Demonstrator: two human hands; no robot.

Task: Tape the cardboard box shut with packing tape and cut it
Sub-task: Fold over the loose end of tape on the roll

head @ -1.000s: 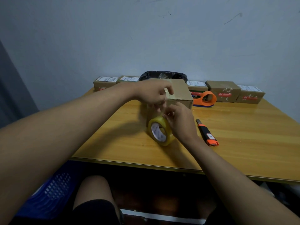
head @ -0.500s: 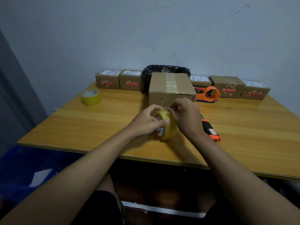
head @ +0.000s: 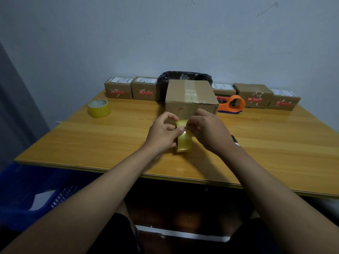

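A brown cardboard box (head: 190,96) stands mid-table with strips of clear tape along its top seam. Just in front of it, a yellow roll of packing tape (head: 184,139) stands on edge, held between both hands. My left hand (head: 162,133) grips the roll from the left, thumb on its rim. My right hand (head: 207,132) pinches the roll's top edge with its fingertips. An orange and black utility knife (head: 233,139) lies on the table right of my right hand, mostly hidden behind the wrist.
A second yellow tape roll (head: 99,108) lies flat at the left. An orange tape dispenser (head: 233,104) sits right of the box. Several small labelled cartons (head: 254,95) and a black bag (head: 184,77) line the wall. A blue crate (head: 34,191) stands below the wooden table (head: 275,147).
My left hand came off the box and down onto the tape roll. Both hands now hold the roll a little closer to me, with the right fingertips picking at its top edge.
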